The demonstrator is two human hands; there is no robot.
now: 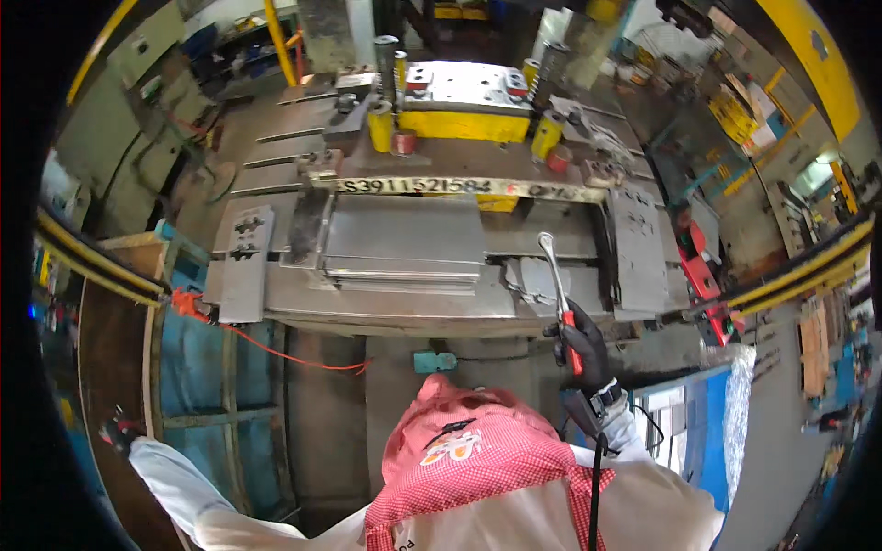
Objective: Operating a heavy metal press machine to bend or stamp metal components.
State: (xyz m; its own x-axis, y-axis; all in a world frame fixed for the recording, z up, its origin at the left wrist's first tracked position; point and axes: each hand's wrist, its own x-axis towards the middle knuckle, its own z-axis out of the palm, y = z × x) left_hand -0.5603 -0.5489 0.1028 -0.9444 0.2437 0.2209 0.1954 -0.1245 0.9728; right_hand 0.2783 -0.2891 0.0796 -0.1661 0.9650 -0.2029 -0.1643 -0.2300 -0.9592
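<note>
My right hand [588,347], in a black glove, is closed around the red handle of a ratchet wrench [555,266]. The tool points up and away from me, its round metal head above the press bed's right part. My left hand [119,430] is far out at the left, dark-gloved with some red on it, beside a brown board [112,354]. It is too small and dark there to make out its fingers. In front of me, a stack of flat metal sheets [404,234] lies on the press bed [413,310], and a crumpled grey cloth [540,278] lies right of it.
Behind the sheets stands a die set with a yellow block [464,126] and upright posts. Slotted steel plates [246,266] flank the bed. An orange cord [294,356] hangs at the left front; a teal pedal box [434,361] sits below. Yellow-black bars [808,262] cross both sides.
</note>
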